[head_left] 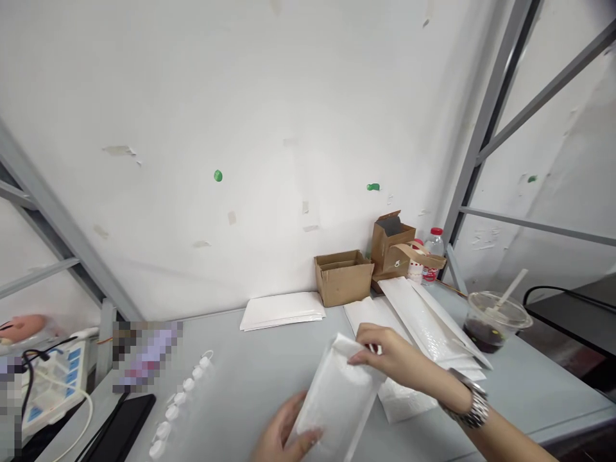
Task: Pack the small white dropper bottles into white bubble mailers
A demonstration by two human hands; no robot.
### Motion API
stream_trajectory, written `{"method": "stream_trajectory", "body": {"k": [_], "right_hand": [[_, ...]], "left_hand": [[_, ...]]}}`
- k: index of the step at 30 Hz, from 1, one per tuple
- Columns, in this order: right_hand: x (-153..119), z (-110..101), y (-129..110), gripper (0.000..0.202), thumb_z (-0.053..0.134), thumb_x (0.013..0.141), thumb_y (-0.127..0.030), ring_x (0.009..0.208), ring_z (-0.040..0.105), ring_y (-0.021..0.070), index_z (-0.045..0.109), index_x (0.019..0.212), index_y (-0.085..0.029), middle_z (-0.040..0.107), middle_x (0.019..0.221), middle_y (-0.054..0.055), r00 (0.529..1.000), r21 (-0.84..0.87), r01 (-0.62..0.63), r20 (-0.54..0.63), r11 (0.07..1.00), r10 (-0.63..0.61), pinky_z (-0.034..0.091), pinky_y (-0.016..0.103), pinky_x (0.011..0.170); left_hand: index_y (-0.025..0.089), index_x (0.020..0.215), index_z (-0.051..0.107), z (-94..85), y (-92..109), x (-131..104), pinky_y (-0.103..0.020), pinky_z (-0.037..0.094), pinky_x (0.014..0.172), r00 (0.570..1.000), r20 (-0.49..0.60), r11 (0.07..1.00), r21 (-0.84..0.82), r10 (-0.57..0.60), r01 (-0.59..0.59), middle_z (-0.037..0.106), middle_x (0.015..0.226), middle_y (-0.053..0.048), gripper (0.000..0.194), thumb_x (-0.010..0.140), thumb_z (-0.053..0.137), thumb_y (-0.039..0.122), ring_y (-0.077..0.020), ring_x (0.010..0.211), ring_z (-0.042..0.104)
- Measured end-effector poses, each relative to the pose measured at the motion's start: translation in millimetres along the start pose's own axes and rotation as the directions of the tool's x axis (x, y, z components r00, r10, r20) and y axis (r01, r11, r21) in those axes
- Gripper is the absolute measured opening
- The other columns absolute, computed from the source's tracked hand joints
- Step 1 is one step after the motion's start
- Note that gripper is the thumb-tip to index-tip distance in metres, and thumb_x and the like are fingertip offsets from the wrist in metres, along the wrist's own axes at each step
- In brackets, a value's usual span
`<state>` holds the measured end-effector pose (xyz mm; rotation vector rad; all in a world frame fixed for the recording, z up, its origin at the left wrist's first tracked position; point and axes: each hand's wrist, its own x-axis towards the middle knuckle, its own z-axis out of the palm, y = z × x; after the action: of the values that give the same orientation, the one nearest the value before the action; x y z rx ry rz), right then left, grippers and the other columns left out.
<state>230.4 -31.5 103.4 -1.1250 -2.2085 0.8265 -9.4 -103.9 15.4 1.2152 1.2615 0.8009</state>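
Note:
A white padded envelope (337,401) is held tilted over the table between both hands. My left hand (286,430) is closed round its lower left side, thumb on the front face. At the top end, my right hand (380,350) pinches the flap edge between thumb and fingers. A small white bit shows beside those fingers, too small to name. Several more padded envelopes (409,314) lie loosely piled behind and to the right of my right hand, partly covered by the arm. Farther back, a flat stack of white envelopes (282,310) rests near the wall.
An open cardboard box (343,282) and a taller carton (389,247) stand at the back, near a red-capped bottle (434,247). A cup with dark drink (488,327) is at right. Leftward are small white round items (179,398), a black phone-like slab (122,430) and a power strip (60,385).

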Motion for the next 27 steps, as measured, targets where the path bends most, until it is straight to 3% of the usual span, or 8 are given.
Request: {"method": "stream_trajectory", "body": {"k": [2, 4, 8, 12, 16, 19, 22, 27], "right_hand": [[-13, -14, 0, 0.022, 0.049, 0.085, -0.034, 0.072, 0.051, 0.0142, 0.06, 0.073, -0.019, 0.054, 0.075, 0.003, 0.973, -0.158, 0.109, -0.187, 0.981, -0.138, 0.04, 0.026, 0.064], [-28, -28, 6, 0.014, 0.047, 0.086, -0.026, 0.074, 0.052, 0.0164, 0.06, 0.085, -0.021, 0.057, 0.079, 0.005, 0.888, -0.365, 0.189, -0.334, 0.912, -0.317, 0.042, 0.029, 0.064], [-51, -38, 41, 0.022, 0.049, 0.083, -0.016, 0.071, 0.053, 0.019, 0.057, 0.102, -0.023, 0.06, 0.081, 0.007, 0.715, -0.736, 0.173, -0.363, 0.654, -0.597, 0.042, 0.035, 0.064], [-62, -22, 90, 0.031, 0.036, 0.087, -0.007, 0.071, 0.055, 0.0179, 0.054, 0.108, -0.02, 0.062, 0.086, 0.008, 0.792, -0.829, 0.282, -0.083, 0.483, -0.605, 0.042, 0.034, 0.064], [-66, -4, 117, 0.019, 0.04, 0.09, -0.025, 0.069, 0.054, 0.0186, 0.057, 0.093, -0.018, 0.061, 0.082, 0.008, 0.9, -0.81, 0.313, 0.086, 0.496, -0.428, 0.042, 0.033, 0.061], [-54, 6, 110, 0.027, 0.043, 0.087, -0.04, 0.066, 0.052, 0.0185, 0.056, 0.086, -0.016, 0.058, 0.079, 0.008, 0.927, -0.81, 0.281, 0.09, 0.515, -0.365, 0.04, 0.031, 0.059], [-16, 21, 88, 0.024, 0.036, 0.091, -0.027, 0.067, 0.05, 0.0177, 0.056, 0.083, -0.016, 0.056, 0.077, 0.007, 0.923, -0.83, 0.273, 0.083, 0.486, -0.376, 0.037, 0.031, 0.061], [88, 66, 59, 0.018, 0.038, 0.085, -0.009, 0.079, 0.051, 0.0198, 0.055, 0.089, -0.012, 0.057, 0.086, 0.01, 0.912, -0.823, 0.394, 0.297, 0.408, -0.282, 0.036, 0.031, 0.065]], "left_hand": [[0.017, 0.122, 0.047, -3.3, -13, 7, -0.033, 0.03, 0.104, 0.957, -0.269, 0.994, 0.024, 0.113, -0.111, 0.043, 0.135, -0.009, 0.067, 0.064, 0.064, 0.047, -0.0259, 0.128, 0.032], [0.021, 0.123, 0.045, -6.8, -24, 10, -0.035, 0.028, 0.105, 0.878, -0.447, 0.984, 0.03, 0.17, -0.175, 0.039, 0.138, -0.007, 0.065, 0.068, 0.058, 0.052, -0.0246, 0.129, 0.03], [0.024, 0.117, 0.05, -10.6, -37, 11, -0.04, 0.037, 0.1, 0.839, -0.519, 0.979, -0.021, 0.162, -0.203, 0.044, 0.133, -0.007, 0.059, 0.069, 0.053, 0.059, -0.0262, 0.124, 0.038], [0.024, 0.108, 0.058, -7.1, -41, 9, -0.039, 0.042, 0.096, 0.841, -0.513, 0.977, -0.018, 0.171, -0.21, 0.051, 0.127, -0.007, 0.052, 0.069, 0.055, 0.058, -0.0271, 0.12, 0.044], [0.024, 0.1, 0.064, -3.0, -41, 7, -0.035, 0.047, 0.09, 0.844, -0.482, 0.968, 0.038, 0.236, -0.249, 0.055, 0.123, -0.007, 0.048, 0.068, 0.055, 0.058, -0.0264, 0.116, 0.048], [0.023, 0.097, 0.066, -2.8, -41, 7, -0.034, 0.047, 0.089, 0.844, -0.476, 0.966, 0.046, 0.246, -0.255, 0.057, 0.12, -0.009, 0.048, 0.067, 0.055, 0.06, -0.0258, 0.113, 0.05], [0.022, 0.094, 0.067, -2.4, -41, 7, -0.032, 0.047, 0.089, 0.844, -0.479, 0.966, 0.037, 0.242, -0.256, 0.059, 0.117, -0.009, 0.049, 0.066, 0.056, 0.06, -0.0248, 0.111, 0.052], [0.022, 0.092, 0.068, 0.1, -44, 4, -0.032, 0.048, 0.089, 0.853, -0.464, 0.966, 0.026, 0.241, -0.258, 0.061, 0.115, -0.009, 0.048, 0.066, 0.055, 0.06, -0.0243, 0.109, 0.054]]}}
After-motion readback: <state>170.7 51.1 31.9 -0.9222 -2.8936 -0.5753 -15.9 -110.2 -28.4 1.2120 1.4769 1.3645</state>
